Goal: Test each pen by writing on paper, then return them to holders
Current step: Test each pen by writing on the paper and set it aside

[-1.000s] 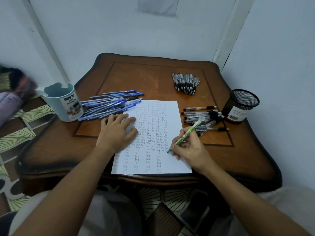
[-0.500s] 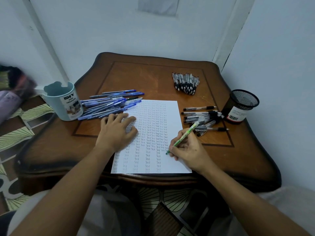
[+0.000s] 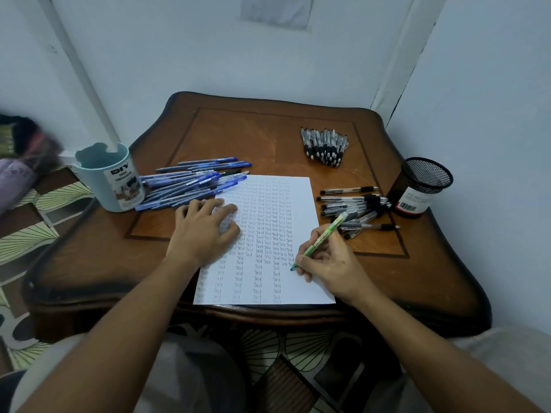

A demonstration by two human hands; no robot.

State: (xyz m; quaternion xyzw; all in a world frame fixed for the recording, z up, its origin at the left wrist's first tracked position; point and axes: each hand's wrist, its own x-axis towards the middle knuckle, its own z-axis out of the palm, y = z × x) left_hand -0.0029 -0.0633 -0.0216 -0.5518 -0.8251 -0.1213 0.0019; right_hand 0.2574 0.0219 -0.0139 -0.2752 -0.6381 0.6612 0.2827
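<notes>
Hardly any change vs earlier: right hand [image 3: 329, 265] still pinches green pen [image 3: 320, 240], tip on paper [image 3: 301, 198] by right-most "Test" column. Left hand [image 3: 202, 229] stays flat, fingers spread, pinning sheet's left edge. Blue pens [image 3: 190, 183] beside teal cup [image 3: 111, 177] far-left; black pens [image 3: 354, 207] near mesh holder [image 3: 419, 186] right.

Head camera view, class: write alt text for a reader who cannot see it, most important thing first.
A right hand writes with a green pen on a sheet of paper filled with the word "Test", while the left hand holds it flat on a wooden table. Blue pens lie beside a pale blue cup; black pens lie beside a black mesh holder.
</notes>
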